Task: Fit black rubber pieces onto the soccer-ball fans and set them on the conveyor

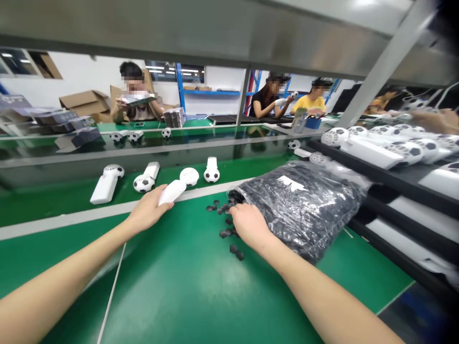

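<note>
Green table [186, 296]: spreads beneath both arms.
Black trays [394, 179]: stacked at right; white ball-headed gadgets crowd the top one.
Plastic bag [304, 210]: bulging, lying between right hand and trays, blocking the straight path.
Left hand [149, 211]: grasps a white gadget [172, 192] by its handle above the table, holed head outward; steady hold advisable.
Right hand [251, 227]: at the bag's mouth, beside loose pieces; cannot tell whether it grips any.
Patterned gadgets [211, 175]: three, near the white gadget.
Black pieces [225, 233]: small, spilled; best pinched singly, fingertips only, to limit scattering.
</note>
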Demonstrator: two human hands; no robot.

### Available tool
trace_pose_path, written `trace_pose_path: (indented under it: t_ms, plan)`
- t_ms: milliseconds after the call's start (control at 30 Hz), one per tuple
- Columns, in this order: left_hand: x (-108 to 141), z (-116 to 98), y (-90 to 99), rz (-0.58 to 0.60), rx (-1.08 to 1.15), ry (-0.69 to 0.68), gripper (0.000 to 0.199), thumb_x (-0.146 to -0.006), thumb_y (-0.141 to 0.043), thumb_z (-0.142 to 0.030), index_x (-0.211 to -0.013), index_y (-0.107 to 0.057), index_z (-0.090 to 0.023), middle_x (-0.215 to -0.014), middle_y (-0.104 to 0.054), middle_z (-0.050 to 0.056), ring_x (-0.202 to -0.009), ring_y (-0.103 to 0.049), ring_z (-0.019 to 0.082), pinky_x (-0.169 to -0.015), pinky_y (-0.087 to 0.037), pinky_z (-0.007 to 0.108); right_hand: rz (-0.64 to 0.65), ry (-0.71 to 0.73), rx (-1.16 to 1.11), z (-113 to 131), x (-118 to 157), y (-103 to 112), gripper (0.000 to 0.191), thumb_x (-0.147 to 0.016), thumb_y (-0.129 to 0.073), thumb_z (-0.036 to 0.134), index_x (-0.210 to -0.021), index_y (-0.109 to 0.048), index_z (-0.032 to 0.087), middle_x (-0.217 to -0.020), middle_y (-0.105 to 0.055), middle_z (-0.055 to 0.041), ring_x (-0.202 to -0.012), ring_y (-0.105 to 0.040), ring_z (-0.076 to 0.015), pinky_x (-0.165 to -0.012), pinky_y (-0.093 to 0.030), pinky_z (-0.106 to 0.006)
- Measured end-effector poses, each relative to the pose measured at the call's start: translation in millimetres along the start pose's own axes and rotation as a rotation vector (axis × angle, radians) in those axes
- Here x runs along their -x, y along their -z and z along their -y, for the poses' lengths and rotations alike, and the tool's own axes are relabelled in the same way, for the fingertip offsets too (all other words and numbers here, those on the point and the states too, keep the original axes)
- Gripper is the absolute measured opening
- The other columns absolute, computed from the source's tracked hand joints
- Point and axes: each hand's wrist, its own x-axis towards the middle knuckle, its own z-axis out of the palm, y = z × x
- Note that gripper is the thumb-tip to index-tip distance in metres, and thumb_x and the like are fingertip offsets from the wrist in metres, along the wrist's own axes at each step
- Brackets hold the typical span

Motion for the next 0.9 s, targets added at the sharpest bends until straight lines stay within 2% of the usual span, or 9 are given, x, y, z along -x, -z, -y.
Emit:
trace_pose_path:
  t_ms: [67,167,267,333,433,500,567,733,900]
  plan:
    - [47,1,4.2,0.048,0.025,-0.069,0.061,-0.080,-0.042,-0.047,-0.133,-0.030,-0.017,-0.132,-0.044,0.009,-0.117,-0.044,0.029,-0.095,-0.036,0.040,0.024,0.008,0.003,-1,-1,-1,0.024,-0.082,-0.042,0.010,-0.094,-0.062,0.014,-0.091,-0.061,-0.0117,-0.090,-0.056,-0.0259,-0.073,-0.038,-0.034]
    - [104,-1,6.2,0.122,0.004,-0.056,0.062,-0.082,-0.038,-0.050,-0.136,-0.026,-0.021,-0.130,-0.045,0.009,-0.114,-0.045,0.030,-0.090,-0.039,0.041,0.033,0.043,-0.020,-4,-3,-3,0.026,-0.082,-0.043,0.009,-0.099,-0.062,0.017,-0.093,-0.062,-0.0097,-0.090,-0.056,-0.0237,-0.075,-0.039,-0.032]
    - [129,-8,7.9,0.230,-0.041,-0.074,0.061,-0.082,-0.038,-0.048,-0.137,-0.026,-0.024,-0.126,-0.049,0.008,-0.110,-0.047,0.030,-0.089,-0.040,0.041,-0.060,0.058,-0.177,-6,-2,-3,0.022,-0.080,-0.049,0.010,-0.096,-0.061,0.017,-0.092,-0.063,-0.0074,-0.086,-0.058,-0.0209,-0.075,-0.042,-0.030]
    - [126,-16,9.0,0.274,-0.071,-0.119,0.061,-0.080,-0.042,-0.047,-0.135,-0.029,-0.025,-0.124,-0.049,0.008,-0.110,-0.046,0.030,-0.089,-0.039,0.041,-0.145,0.093,-0.354,-4,0,1,0.015,-0.080,-0.053,0.012,-0.090,-0.062,0.018,-0.089,-0.064,-0.0046,-0.084,-0.058,-0.0182,-0.075,-0.044,-0.029]
    - [103,-31,7.5,0.232,-0.055,-0.179,0.073,-0.071,-0.054,-0.052,-0.134,-0.031,-0.024,-0.133,-0.040,0.008,-0.118,-0.038,0.031,-0.094,-0.036,0.042,-0.250,0.240,-0.615,5,6,7,0.011,-0.080,-0.055,0.015,-0.085,-0.063,0.020,-0.087,-0.064,-0.0015,-0.084,-0.059,-0.0147,-0.077,-0.046,-0.027]
    - [84,-42,2.8,0.208,0.018,-0.206,0.085,-0.063,-0.060,-0.055,-0.135,-0.029,-0.023,-0.137,-0.034,0.009,-0.121,-0.036,0.031,-0.097,-0.034,0.041,-0.271,0.346,-0.734,14,12,9,0.013,-0.082,-0.053,0.015,-0.087,-0.063,0.021,-0.089,-0.064,-0.0009,-0.086,-0.059,-0.0137,-0.080,-0.046,-0.027]
    - [71,-52,-4.4,0.229,0.092,-0.228,0.088,-0.061,-0.063,-0.055,-0.136,-0.028,-0.023,-0.135,-0.038,0.009,-0.118,-0.041,0.029,-0.094,-0.038,0.037,-0.268,0.404,-0.807,22,17,7,0.014,-0.082,-0.054,0.015,-0.091,-0.063,0.022,-0.091,-0.065,-0.0007,-0.087,-0.059,-0.0133,-0.082,-0.046,-0.027]
    - [66,-61,-20.3,0.251,0.102,-0.241,0.084,-0.062,-0.061,-0.057,-0.135,-0.029,-0.029,-0.126,-0.049,0.006,-0.108,-0.052,0.027,-0.081,-0.044,0.033,-0.289,0.447,-0.831,39,22,-2,0.009,-0.079,-0.058,0.017,-0.086,-0.063,0.020,-0.086,-0.067,-0.0006,-0.081,-0.061,-0.0132,-0.078,-0.046,-0.026]
    - [71,-61,-21.9,0.224,0.085,-0.214,0.081,-0.062,-0.058,-0.063,-0.132,-0.034,-0.030,-0.128,-0.049,0.004,-0.111,-0.050,0.028,-0.086,-0.043,0.034,-0.189,0.435,-0.745,46,22,3,0.007,-0.080,-0.057,0.016,-0.079,-0.063,0.020,-0.081,-0.066,-0.0002,-0.080,-0.060,-0.0130,-0.076,-0.044,-0.025]
